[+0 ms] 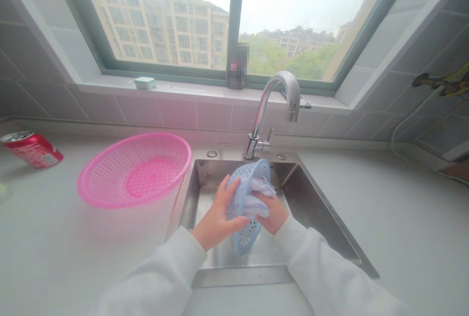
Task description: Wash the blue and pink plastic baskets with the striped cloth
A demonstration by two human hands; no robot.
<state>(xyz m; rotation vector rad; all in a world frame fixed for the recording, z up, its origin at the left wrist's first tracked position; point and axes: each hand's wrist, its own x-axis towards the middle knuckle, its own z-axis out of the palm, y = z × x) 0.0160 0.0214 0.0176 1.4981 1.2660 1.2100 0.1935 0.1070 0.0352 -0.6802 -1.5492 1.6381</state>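
Note:
Over the steel sink (318, 208), a small light-blue plastic basket (249, 238) with a pierced wall is held tilted on its side, its opening facing right. My left hand (219, 216) grips its outside from the left, thumb toward the near side. In my right hand (274, 214) is a pale lilac cloth (256, 204), folded and pressed against the basket's inner side. Some right fingertips are hidden in the cloth. The chrome faucet (273, 106) rises behind the basket, and no water stream shows from its spout.
A large pink basket (134, 198) stands on the counter left of the sink. Farther left is a red drink can (32, 150). A pale green block (144, 82) and a blurred dark item (237, 69) are on the windowsill. A hose (399, 120) runs along the right wall.

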